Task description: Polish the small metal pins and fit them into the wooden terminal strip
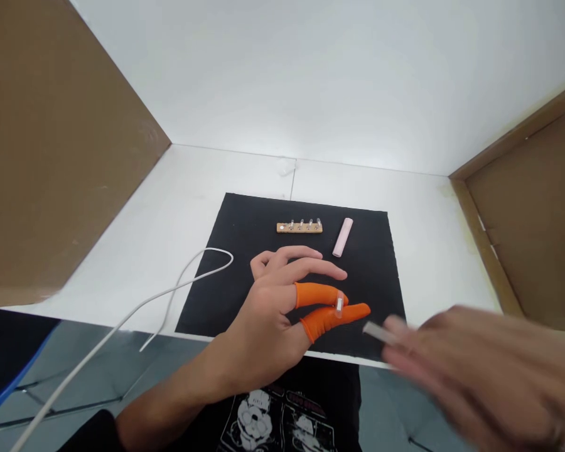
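Orange finger cots cover the thumb and index finger of my left hand (275,307). Between those two fingertips I pinch a small clear tube with a white band (339,304); its exact kind is not plain. The other fingers stretch out loosely. My right hand (471,367), smeared by motion, is to the right at the table's front edge. From its fingertips a short whitish flat stick (379,333) points toward the left hand, apart from the tube. Beyond the left hand, a small wooden rack (299,228) carries several small clear tubes. A pale pink cylinder (343,237) lies beside it.
A black mat (245,220) lies on the white table (424,251). A white cable (155,295) loops over the mat's left edge. Brown panels (51,157) wall both sides, and a small clear item (286,167) rests near the back wall.
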Motion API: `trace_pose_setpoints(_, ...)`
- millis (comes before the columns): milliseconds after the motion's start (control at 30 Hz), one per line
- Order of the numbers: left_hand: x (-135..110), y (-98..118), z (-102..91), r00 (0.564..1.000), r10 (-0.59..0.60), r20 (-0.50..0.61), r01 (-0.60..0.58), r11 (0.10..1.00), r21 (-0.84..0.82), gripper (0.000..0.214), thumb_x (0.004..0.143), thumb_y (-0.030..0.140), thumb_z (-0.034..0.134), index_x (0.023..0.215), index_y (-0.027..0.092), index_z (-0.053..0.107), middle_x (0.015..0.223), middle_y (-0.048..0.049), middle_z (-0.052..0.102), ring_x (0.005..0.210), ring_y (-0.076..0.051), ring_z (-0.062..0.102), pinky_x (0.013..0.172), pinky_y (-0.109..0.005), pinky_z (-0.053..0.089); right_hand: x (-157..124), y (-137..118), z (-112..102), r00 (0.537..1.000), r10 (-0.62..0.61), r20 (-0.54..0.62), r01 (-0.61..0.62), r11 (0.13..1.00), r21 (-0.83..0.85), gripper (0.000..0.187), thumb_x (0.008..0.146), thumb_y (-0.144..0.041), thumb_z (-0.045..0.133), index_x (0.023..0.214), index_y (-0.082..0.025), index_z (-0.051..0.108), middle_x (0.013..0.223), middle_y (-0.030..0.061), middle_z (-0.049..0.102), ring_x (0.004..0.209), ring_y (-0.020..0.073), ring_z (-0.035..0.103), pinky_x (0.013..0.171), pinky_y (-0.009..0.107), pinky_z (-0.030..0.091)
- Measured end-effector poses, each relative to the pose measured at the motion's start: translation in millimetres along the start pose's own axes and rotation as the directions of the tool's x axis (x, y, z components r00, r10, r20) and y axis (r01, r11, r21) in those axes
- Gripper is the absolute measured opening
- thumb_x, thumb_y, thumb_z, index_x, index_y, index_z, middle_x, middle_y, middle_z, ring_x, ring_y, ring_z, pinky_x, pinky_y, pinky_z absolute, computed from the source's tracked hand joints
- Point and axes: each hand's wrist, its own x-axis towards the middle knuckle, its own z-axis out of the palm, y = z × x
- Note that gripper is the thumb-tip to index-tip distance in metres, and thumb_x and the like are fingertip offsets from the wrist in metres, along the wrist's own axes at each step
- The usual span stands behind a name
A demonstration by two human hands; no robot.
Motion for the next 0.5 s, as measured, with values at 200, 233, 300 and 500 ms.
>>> trace_pose_setpoints(200, -1, 1, -1.1, 1.0, 0.001, 0.013, -0.001, 1.0, 0.028, 0.01, 0.104, 0.028, 0.081, 0.094, 0.027, 0.078, 0.123, 0.0013, 0.086, 0.127, -0.029, 0.071, 0.105, -0.051, 0.038, 12, -3, -4, 0.995, -0.095, 0.042, 0.098, 0.99, -0.097, 0.013, 0.107, -0.014, 0.066, 0.105, -0.023, 0.075, 0.071, -0.004, 0.077, 0.051, 0.0126, 0.067, 0.054, 0.03, 0.054)
trace_pose_setpoints(233, -1, 1, -1.2, 1.0, 0.001, 0.017, -0.001, 1.0, 0.029, 0.011, 0.105, 0.028, 0.08, 0.094, 0.027, 0.078, 0.123, 0.0006, 0.086, 0.128, -0.03, 0.071, 0.105, -0.051, 0.039, 15, 1, -8, 0.998, -0.066, 0.022, 0.069, 0.991, -0.111, 0.014, 0.106, -0.013, 0.066, 0.102, -0.024, 0.075, 0.068, -0.0052, 0.075, 0.048, 0.0112, 0.065, 0.05, 0.029, 0.051)
trace_pose_setpoints(300, 0, 1, -1.1, 1.0, 0.001, 0.022, -0.002, 1.0, 0.023, 0.011, 0.105, 0.028, 0.079, 0.094, 0.027, 0.078, 0.123, 0.0007, 0.086, 0.127, -0.03, 0.071, 0.105, -0.052, 0.039, 17, 3, -11, 0.998, -0.051, -0.026, 0.047, 0.992, -0.117, 0.015, 0.107, -0.013, 0.066, 0.1, -0.024, 0.073, 0.066, -0.0056, 0.074, 0.046, 0.0099, 0.061, 0.047, 0.028, 0.048)
trace_pose_setpoints(500, 0, 2, 0.1, 1.0, -0.017, 0.016, 0.016, 1.0, 0.026, 0.011, 0.103, 0.029, 0.083, 0.092, 0.029, 0.079, 0.123, 0.002, 0.086, 0.128, -0.03, 0.07, 0.107, -0.052, 0.038, 0, -7, 1, 0.989, -0.127, 0.076, 0.134, 0.987, -0.086, 0.004, 0.11, -0.018, 0.063, 0.108, -0.02, 0.066, 0.074, -0.0032, 0.079, 0.06, 0.0136, 0.072, 0.066, 0.034, 0.06)
